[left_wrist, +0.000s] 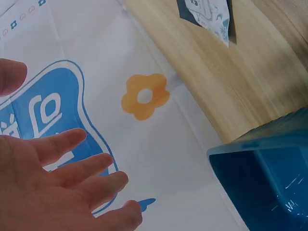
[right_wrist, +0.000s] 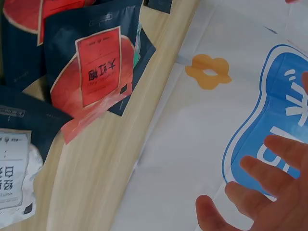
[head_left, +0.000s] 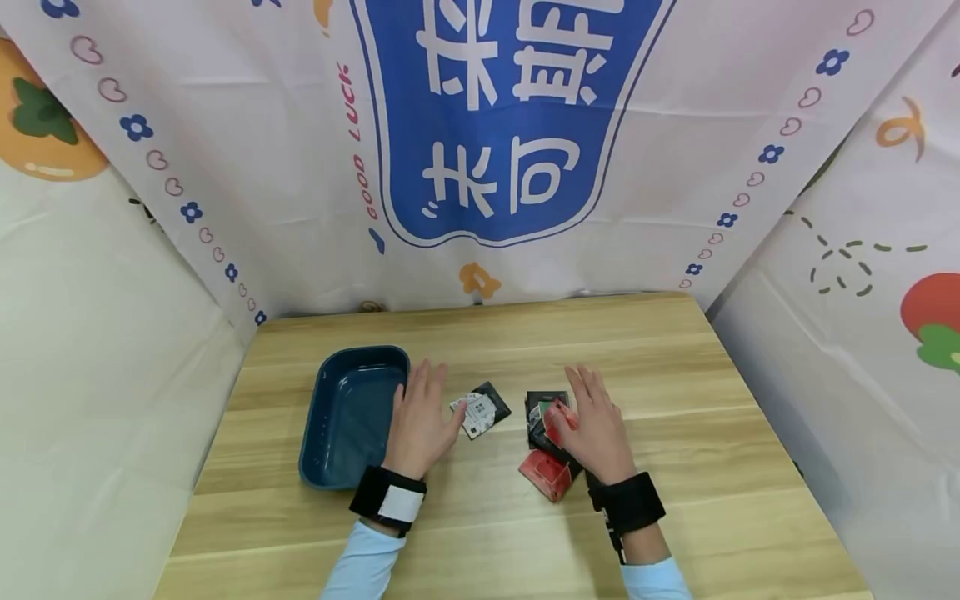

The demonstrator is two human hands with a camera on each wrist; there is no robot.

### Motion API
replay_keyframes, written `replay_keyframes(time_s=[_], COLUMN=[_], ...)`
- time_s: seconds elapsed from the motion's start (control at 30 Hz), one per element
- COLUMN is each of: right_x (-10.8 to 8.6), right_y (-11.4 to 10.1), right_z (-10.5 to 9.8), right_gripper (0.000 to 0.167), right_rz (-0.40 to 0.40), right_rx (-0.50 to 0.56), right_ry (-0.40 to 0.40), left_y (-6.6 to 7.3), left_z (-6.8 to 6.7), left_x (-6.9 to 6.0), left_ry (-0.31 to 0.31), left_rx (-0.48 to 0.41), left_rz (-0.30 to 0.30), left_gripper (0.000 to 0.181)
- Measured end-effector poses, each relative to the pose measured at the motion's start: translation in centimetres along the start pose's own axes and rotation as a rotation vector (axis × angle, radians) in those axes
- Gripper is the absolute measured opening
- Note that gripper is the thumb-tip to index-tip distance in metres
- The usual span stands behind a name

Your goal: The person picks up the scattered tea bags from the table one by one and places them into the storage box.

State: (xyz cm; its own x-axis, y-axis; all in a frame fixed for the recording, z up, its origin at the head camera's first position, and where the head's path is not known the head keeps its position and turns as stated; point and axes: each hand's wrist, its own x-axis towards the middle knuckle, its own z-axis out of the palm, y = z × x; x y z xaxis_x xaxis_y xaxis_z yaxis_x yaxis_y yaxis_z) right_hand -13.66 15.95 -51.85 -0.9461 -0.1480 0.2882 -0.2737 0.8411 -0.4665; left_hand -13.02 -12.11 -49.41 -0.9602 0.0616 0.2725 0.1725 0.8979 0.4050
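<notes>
My left hand (head_left: pixel 420 421) is beside the right rim of a dark blue tray (head_left: pixel 303 450), fingers extended and holding nothing. Just right of its thumb lies a white-and-black tea packet (head_left: pixel 482 410). My right hand (head_left: pixel 600 433) hovers over a small heap of tea packets, partly hiding them; its spread fingers (right_wrist: pixel 260 173) hold nothing in the right wrist view. Within the heap are a red-and-black tea packet (right_wrist: pixel 98 62) with Chinese print, a white-and-dark tea packet (right_wrist: pixel 14 168) and a red tea packet (head_left: pixel 547 475) nearest me.
The wooden table (head_left: pixel 712 467) ends at a white printed cloth (head_left: pixel 300 167) hanging behind it. More cloth hangs along the left and right sides. No contents show inside the tray.
</notes>
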Motion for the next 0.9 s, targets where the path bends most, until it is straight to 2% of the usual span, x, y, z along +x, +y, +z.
replay_keyframes(time_s=[0.17, 0.3, 0.4, 0.53, 0.63, 0.9], right_x=[0.0, -0.6, -1.4, -2.4, -3.0, -3.9], right_y=[1.0, 2.4, 3.5, 4.6, 5.1, 5.5], right_z=[-0.3, -0.8, -1.0, -1.0, -0.9, -0.6], right_gripper=[0.07, 0.07, 0.068, 0.067, 0.066, 0.065], right_rz=[0.01, 0.052, 0.074, 0.066, 0.061, 0.098], right_rx=[0.028, 0.029, 0.015, 0.002, 0.005, 0.012], right_ry=[0.032, 0.014, 0.008, 0.022, 0.026, -0.042], left_y=[-2.2, -5.4, -8.1, -11.3, -13.1, -16.2], left_z=[-2.9, -5.3, -6.4, -7.0, -7.2, -7.1], left_x=[-0.6, -1.4, -2.3, -3.6, -4.4, -5.3], left_ry=[-0.043, -0.078, -0.081, -0.094, -0.134, -0.314], left_rx=[-0.029, -0.02, -0.011, 0.003, 0.016, -0.003], left_rz=[-0.079, -0.148, -0.181, -0.217, -0.261, -0.398], left_gripper=[0.063, 0.066, 0.067, 0.069, 0.072, 0.072])
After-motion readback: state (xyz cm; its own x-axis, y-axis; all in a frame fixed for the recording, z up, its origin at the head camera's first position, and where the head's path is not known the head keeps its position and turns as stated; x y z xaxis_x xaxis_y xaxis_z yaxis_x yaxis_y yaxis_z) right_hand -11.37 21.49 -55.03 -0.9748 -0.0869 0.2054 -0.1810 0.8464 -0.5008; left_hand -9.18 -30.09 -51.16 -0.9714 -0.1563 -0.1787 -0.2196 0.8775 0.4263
